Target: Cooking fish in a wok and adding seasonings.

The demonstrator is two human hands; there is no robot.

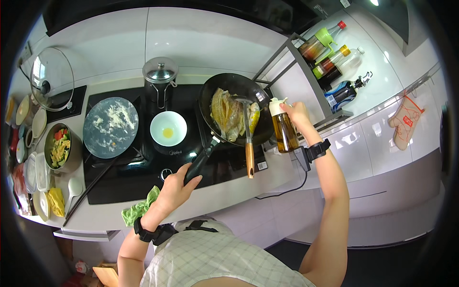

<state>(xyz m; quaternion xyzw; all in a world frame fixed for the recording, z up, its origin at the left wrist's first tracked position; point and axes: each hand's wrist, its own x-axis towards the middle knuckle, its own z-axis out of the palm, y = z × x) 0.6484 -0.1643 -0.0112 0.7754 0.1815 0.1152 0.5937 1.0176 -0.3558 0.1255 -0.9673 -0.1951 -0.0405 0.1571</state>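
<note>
My left hand [179, 186] grips the black handle of a wok [229, 80] on the right side of the hob. Several pieces of fish [226, 114] with yellowish skin lie in the wok, and a metal spatula with a wooden handle [249, 158] leans across its near rim. Just right of the wok, my right hand [297, 114] holds a glass oil bottle [284, 131] with a cream lid, somewhat tilted; it contains amber liquid. I cannot tell whether any liquid flows from it. A white bowl [168, 123] with a little yellow liquid sits left of the wok.
Left on the hob [143, 179] are a flour-dusted plate [110, 127] and a lidded metal pot [160, 77]. A pot of vegetables [62, 147], a glass lid [52, 79] and long chopsticks [91, 184] are farther left. A green cloth [140, 208] lies at the counter edge; a bottle rack [310, 77] stands right.
</note>
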